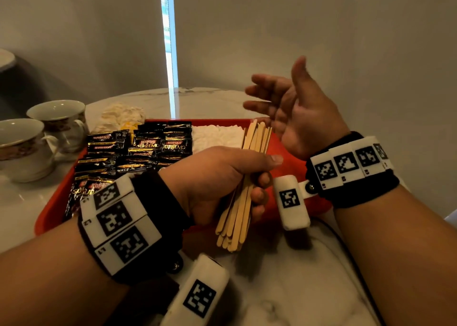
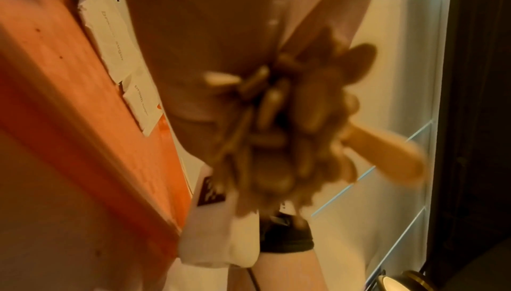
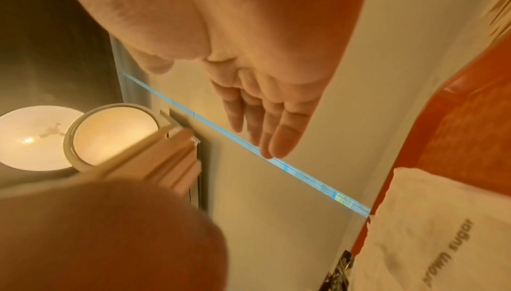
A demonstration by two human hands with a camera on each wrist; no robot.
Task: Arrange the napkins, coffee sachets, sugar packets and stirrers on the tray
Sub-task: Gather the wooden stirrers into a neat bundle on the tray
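The light, stiff, slippery stirrers (image 1: 243, 182) are clamped mid-length by the left hand (image 1: 217, 180), the right hand (image 1: 294, 118) spread empty at 1 o'clock

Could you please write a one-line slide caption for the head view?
Left hand grips bundled wooden stirrers above red plastic tray; right hand open.
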